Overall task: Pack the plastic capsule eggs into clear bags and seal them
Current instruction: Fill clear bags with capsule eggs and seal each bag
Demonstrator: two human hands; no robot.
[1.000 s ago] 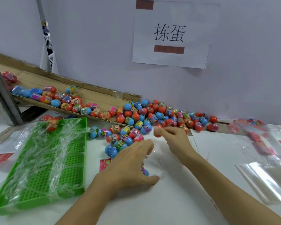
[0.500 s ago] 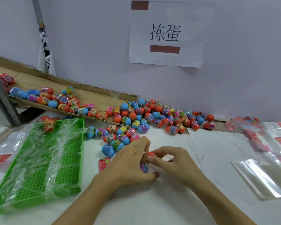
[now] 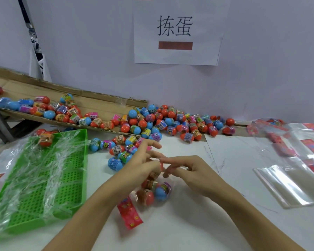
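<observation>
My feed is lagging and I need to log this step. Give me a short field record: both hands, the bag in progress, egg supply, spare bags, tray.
left hand: grips the mouth of the clear bag
right hand: fingers at the bag mouth, beside an orange egg going in
clear bag: holds orange and blue eggs, red header card below, unsealed
loose eggs: piled along the wall and cardboard chute
empty bags: stacked at right
green tray: at left, covered with crinkled plastic film

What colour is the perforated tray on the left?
Bright green; the head view shows the tray, draped with clear plastic.
</observation>
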